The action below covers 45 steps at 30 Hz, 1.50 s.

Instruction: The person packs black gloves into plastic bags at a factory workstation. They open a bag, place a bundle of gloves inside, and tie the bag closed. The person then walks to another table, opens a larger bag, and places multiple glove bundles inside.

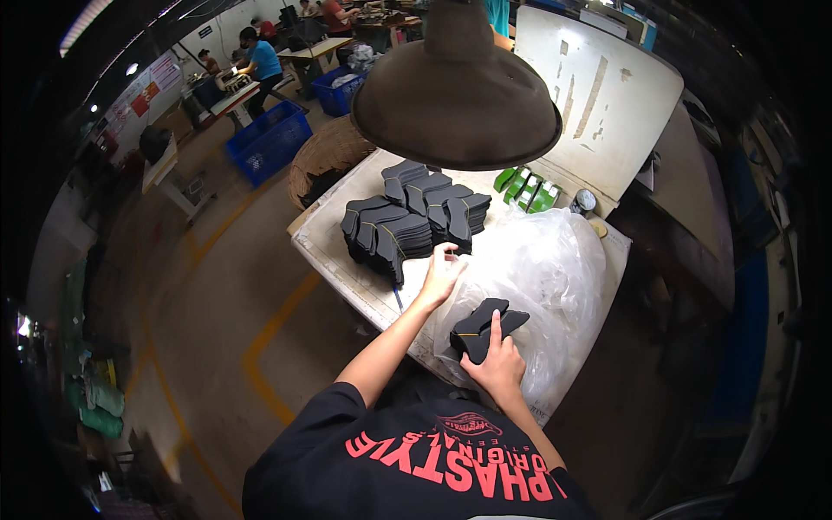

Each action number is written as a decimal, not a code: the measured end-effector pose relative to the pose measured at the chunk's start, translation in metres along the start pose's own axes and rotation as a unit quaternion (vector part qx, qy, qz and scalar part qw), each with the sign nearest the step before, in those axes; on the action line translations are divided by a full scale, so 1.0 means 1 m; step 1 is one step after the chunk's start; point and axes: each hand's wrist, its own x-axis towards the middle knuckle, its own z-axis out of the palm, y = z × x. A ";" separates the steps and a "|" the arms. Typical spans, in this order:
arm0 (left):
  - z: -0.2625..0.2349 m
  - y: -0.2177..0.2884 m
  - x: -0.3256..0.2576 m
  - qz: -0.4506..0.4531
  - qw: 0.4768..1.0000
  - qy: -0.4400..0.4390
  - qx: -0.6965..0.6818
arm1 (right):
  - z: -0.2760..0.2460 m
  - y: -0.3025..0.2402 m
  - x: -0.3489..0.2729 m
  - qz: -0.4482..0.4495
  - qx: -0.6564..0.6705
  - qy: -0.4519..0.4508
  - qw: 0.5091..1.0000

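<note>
My right hand [500,362] grips a bundle of black cut pieces [469,341], its index finger stretched across the top and its thumb at the near side. A yellow band runs round the bundle. The bundle lies at the near edge of a large clear plastic bag [555,269]; I cannot tell whether it is inside. My left hand [443,276] is raised at the bag's left edge, fingers curled in a pinch that seems to hold the plastic. Beyond it stand several stacks of similar black pieces [394,234], some with yellow bands.
The white table [325,234] carries green boxes [529,190] and a small round tin [583,202] at the back. A dark lamp shade [459,104] hangs low over its far side. A wicker basket [312,159] and a blue crate [270,143] stand to the left. People work farther off.
</note>
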 end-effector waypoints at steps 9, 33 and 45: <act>-0.040 -0.002 -0.055 -0.213 0.910 -0.334 0.121 | -0.005 -0.002 0.006 0.054 0.023 -0.024 0.998; -0.011 0.273 -0.109 0.071 0.985 -0.137 0.081 | 0.068 0.088 0.032 -0.130 0.241 -0.010 0.962; 0.163 0.016 -0.160 0.061 0.801 -0.462 0.376 | 0.119 0.156 -0.008 -0.195 0.126 -0.230 0.945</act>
